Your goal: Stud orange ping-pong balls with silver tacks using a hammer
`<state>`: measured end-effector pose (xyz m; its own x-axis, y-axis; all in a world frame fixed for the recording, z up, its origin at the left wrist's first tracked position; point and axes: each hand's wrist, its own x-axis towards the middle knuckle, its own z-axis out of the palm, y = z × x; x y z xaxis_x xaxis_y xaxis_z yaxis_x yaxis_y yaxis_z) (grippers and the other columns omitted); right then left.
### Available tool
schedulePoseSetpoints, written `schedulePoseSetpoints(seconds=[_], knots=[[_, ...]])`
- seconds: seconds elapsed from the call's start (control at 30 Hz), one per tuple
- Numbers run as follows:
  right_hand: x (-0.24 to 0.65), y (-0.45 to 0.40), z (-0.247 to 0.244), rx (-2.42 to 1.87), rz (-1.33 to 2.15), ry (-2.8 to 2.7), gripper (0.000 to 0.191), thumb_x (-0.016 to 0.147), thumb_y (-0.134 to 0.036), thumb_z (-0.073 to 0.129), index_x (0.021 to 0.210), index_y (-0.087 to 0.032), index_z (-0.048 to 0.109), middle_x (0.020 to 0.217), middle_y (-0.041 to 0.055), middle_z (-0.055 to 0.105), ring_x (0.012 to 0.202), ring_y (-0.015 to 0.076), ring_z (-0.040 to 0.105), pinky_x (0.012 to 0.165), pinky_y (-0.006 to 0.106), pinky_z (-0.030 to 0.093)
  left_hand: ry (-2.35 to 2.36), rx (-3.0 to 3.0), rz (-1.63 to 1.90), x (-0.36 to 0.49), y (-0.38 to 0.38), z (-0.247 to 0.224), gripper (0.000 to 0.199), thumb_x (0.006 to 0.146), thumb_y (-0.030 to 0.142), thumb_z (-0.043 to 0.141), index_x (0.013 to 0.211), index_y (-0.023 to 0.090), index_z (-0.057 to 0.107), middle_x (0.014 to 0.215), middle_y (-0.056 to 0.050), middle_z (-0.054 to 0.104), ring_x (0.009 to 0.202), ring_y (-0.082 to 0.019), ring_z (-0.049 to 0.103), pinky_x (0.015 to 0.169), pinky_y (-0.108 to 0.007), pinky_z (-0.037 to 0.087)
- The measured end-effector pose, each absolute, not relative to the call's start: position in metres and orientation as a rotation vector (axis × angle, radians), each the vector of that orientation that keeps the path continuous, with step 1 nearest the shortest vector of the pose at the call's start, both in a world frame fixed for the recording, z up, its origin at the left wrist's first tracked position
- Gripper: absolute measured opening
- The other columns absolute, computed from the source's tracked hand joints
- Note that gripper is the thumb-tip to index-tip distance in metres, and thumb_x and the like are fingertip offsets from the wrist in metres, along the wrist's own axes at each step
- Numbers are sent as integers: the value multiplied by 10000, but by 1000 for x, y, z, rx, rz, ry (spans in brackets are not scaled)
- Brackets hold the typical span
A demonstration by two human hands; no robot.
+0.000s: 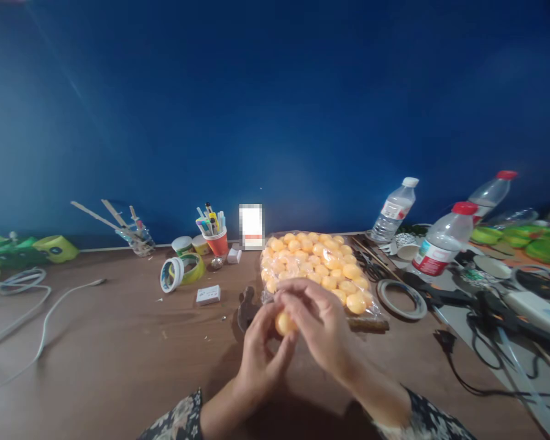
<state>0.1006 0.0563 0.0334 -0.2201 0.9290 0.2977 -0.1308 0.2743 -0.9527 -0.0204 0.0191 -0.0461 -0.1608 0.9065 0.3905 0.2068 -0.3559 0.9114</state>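
A small orange ping-pong ball (pixel 285 324) is held up in front of me, above the table. My left hand (pixel 263 351) grips it from the left between thumb and fingers. From the right, my right hand (pixel 323 327) curls over the ball's top, its fingertips pressed on it near the left fingers. Just behind both hands lies a clear plastic bag (pixel 318 263) full of more orange balls. A hammer (pixel 246 308) rests on the table, its wooden handle (pixel 369 324) showing at the bag's right front and its middle hidden by hands and bag.
Tape rolls (pixel 172 275), a small white box (pixel 208 295) and a cup of pens (pixel 217 242) stand left of the bag. To the right are a tape ring (pixel 401 299), plastic bottles (pixel 444 241), a power strip (pixel 538 315) and black cables (pixel 481 388). A white cable (pixel 48 324) lies left.
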Motion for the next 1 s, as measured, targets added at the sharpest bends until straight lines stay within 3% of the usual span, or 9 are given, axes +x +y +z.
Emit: schedulePoseSetpoints(seconds=[0.07,0.2,0.43,0.53,0.6,0.7,0.8,0.9,1.0], knots=[[112,76,11,-910,1044,-1398,196,851,-376,593,902,-198,657,852,51,693,775,184,637,701,300,506,1303,1421,1571,-28,31,-38,441,792,358,674,1189,172,617,1112,-124,661,875,-202,652,767,-300,539],[116,96,-30,-1030,995,-1427,249,877,-422,558,892,-188,640,807,66,690,729,208,631,640,301,491,1217,1061,1536,-37,48,-27,516,748,357,731,1206,158,601,873,-44,692,632,-110,618,605,-230,536],[110,81,-45,-948,705,-1720,159,929,-246,487,925,-205,641,895,65,698,810,201,650,705,285,487,1033,736,1630,-56,57,-19,586,699,269,785,1228,150,564,886,-12,654,657,-63,606,626,-164,513],[110,77,-58,-826,578,-1815,147,921,-175,489,942,-206,631,872,51,690,802,187,646,728,281,485,1194,914,1594,-73,69,-20,533,749,359,714,1220,154,570,908,-28,643,651,-78,617,623,-195,524],[110,77,-67,-758,530,-1836,156,920,-143,484,939,-209,624,870,47,686,814,181,643,750,282,488,1491,1206,1452,-88,81,-22,514,827,453,574,1256,172,539,909,-35,654,661,-99,631,629,-232,534],[109,78,-76,-706,477,-1858,180,916,-107,475,964,-209,616,896,54,685,843,180,644,778,287,497,1642,1338,1340,-108,104,-28,511,727,418,676,1158,150,619,851,-37,686,661,-147,638,619,-269,523],[108,77,-80,-702,435,-1891,196,918,-103,468,996,-211,613,921,62,686,863,188,649,790,300,507,1782,1467,1222,-122,128,-38,450,640,386,744,1012,138,699,820,-37,709,759,-208,655,705,-300,513],[106,76,-82,-692,409,-1929,193,924,-114,463,995,-214,611,923,63,687,860,192,652,781,304,514,1903,1554,1118,-129,149,-45,505,652,350,723,1101,124,668,840,-60,719,797,-231,663,753,-329,509],[105,75,-83,-682,411,-1952,181,925,-112,468,981,-213,607,916,61,684,856,187,649,779,299,514,1974,1653,1039,-129,163,-45,446,655,312,719,1063,135,683,857,-80,727,834,-258,666,803,-366,497]])
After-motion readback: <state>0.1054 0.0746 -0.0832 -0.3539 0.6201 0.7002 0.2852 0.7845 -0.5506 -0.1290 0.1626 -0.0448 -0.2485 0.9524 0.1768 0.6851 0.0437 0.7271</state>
